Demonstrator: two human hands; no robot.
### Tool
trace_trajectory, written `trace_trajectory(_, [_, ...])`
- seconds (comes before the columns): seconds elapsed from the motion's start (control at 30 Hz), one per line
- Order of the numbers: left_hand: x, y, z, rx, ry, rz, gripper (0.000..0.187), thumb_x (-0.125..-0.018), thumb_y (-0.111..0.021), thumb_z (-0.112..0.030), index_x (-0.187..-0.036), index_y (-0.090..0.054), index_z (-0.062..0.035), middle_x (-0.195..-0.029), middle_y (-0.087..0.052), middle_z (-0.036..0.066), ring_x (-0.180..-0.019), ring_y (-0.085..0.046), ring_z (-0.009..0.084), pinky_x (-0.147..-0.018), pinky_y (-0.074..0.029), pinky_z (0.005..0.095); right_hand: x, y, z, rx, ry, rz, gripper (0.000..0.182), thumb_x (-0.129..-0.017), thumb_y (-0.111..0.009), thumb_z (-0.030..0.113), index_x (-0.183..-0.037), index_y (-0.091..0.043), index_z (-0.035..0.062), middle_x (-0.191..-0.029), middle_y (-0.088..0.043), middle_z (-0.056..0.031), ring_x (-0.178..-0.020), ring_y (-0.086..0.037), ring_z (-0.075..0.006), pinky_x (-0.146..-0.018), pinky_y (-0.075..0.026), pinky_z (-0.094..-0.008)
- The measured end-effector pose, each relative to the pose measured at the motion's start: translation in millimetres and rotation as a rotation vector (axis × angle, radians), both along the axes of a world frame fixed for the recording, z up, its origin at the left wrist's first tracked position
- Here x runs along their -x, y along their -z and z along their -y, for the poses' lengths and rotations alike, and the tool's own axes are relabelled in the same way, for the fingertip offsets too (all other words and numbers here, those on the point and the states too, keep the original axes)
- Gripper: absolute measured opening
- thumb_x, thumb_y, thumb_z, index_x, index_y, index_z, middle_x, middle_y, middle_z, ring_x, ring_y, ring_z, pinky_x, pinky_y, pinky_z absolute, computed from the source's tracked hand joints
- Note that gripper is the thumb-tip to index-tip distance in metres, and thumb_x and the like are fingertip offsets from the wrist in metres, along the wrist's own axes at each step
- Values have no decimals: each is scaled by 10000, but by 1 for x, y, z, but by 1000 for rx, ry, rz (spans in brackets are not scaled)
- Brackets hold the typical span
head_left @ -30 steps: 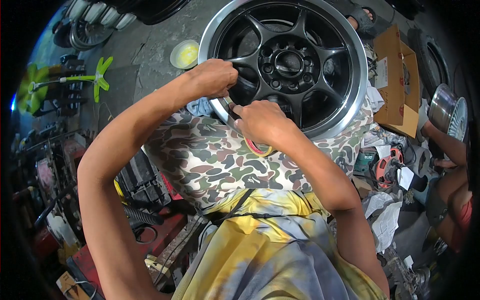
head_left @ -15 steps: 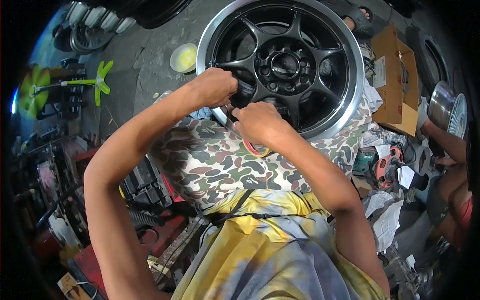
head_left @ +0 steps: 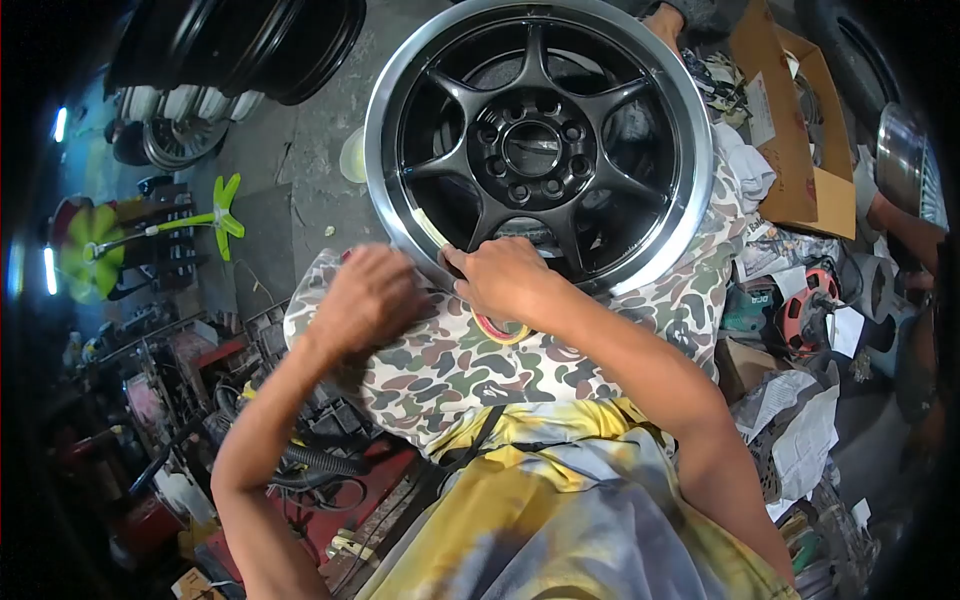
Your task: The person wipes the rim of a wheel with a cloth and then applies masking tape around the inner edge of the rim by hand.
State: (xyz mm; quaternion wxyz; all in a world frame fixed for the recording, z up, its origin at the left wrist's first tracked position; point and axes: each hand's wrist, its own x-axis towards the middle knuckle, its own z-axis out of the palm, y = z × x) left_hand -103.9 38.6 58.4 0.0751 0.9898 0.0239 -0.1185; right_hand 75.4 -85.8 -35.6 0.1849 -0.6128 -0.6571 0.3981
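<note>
A car wheel rim (head_left: 537, 285) with black spokes and a polished silver lip lies across my lap, over camouflage-patterned trousers (head_left: 440, 370). A short pale strip of tape (head_left: 432, 226) lies along the inner side of the lip at lower left. My right hand (head_left: 505, 280) is closed at the lower left edge of the rim, fingertips against the lip. Under its palm shows a roll of masking tape (head_left: 500, 330), partly covered by the hand. Just left of the rim, my left hand (head_left: 372, 297) hovers over my thigh; motion smears its fingers.
A pale bowl (head_left: 352, 156) stands on the floor behind the rim. To the right are a cardboard box (head_left: 828, 200), a red and black power tool (head_left: 805, 305) and crumpled newspaper (head_left: 800, 440). A green-bladed fan (head_left: 228, 218) and dark wheel barrels (head_left: 240, 45) are at left. Another person's arm (head_left: 905, 225) reaches in at right.
My left hand has moved off the rim, down and left. The pale tape strip on the lip is now exposed. My view has shifted, and my right hand stays by the lip.
</note>
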Motion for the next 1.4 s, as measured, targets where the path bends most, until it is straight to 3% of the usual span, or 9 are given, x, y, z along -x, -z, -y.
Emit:
trace_trajectory(0.27, [-28, 13, -13, -28, -97, -121, 651, -705, -825, -427, -1163, -625, -8, -1259, -561, 110, -1291, -466, 311, -1177, -292, 495, -5, 2, 0, -12, -4, -74, 512, -932, -563, 278, -1348, -517, -17, -779, -696, -208, -803, -689, -402, -785, -524, -502])
trace_trajectory(0.37, [-34, 29, -31, -26, 66, -115, 579, -773, -749, -453, -1116, -652, 3, -1255, -549, 127, -1283, -473, 293, -1190, -284, 467, -4, 4, 0, -4, -10, -83, 528, -937, -557, 281, -1356, -504, -35, -778, -695, -209, -803, -688, -404, -789, -523, -501])
trace_trajectory(0.5, [-34, 41, -31, 74, 178, -201, 403, -780, -721, -279, -1091, -689, -24, -1201, -557, 93, -1258, -494, 272, -1185, -320, 412, -5, 3, 2, -50, 17, -36, 449, -879, -610, 249, -1218, -620, -46, -774, -713, -176, -767, -713, -336, -741, -554, -429])
trace_trajectory(0.57, [-29, 45, -31, 74, 143, -110, 311, -694, -753, -193, -988, -732, -94, -1218, -561, 73, -1263, -514, 258, -1161, -366, 423, -6, 1, -1, -26, -1, -31, 481, -887, -605, 258, -1257, -599, -48, -779, -713, -176, -770, -712, -339, -747, -553, -429])
trace_trajectory(0.7, [-29, 52, -44, 26, 117, -87, 465, -686, -750, -177, -1129, -681, -55, -1220, -569, 79, -1264, -518, 253, -1175, -350, 431, -7, 1, -3, 41, -28, -46, 585, -954, -540, 308, -1421, -434, -29, -799, -697, -225, -821, -682, -421, -822, -520, -504])
trace_trajectory(1.0, [-45, 43, -54, -328, 44, -136, 709, -613, -789, -160, -1287, -602, -41, -1293, -565, 65, -1344, -448, 267, -1222, -251, 487, -16, 2, -10, 26, 1, -79, 595, -952, -543, 338, -1426, -425, -2, -788, -689, -246, -812, -678, -436, -816, -517, -527])
trace_trajectory(1.23, [-9, 22, -13, -183, -279, 24, 520, -676, -823, -177, -1149, -619, -102, -1260, -551, 98, -1213, -508, 310, -1034, -403, 465, -14, 7, -5, 69, 16, -162, 601, -956, -546, 337, -1438, -410, 4, -778, -686, -242, -799, -670, -439, -815, -507, -525])
trace_trajectory(1.3, [7, 24, 3, -25, -475, -96, 413, -690, -823, -141, -1061, -653, -81, -1087, -622, 93, -1033, -593, 313, -905, -474, 441, -15, 5, -6, 104, 10, -222, 617, -962, -541, 324, -1464, -373, 7, -761, -687, -228, -780, -670, -435, -796, -506, -527])
trace_trajectory(1.4, [3, 31, 28, 115, -435, 41, 207, -776, -807, -171, -812, -642, -52, -791, -575, 79, -726, -569, 282, -680, -487, 392, -14, 7, -2, 109, 8, -258, 657, -950, -566, 302, -1474, -347, -28, -816, -697, -226, -815, -679, -402, -802, -504, -484])
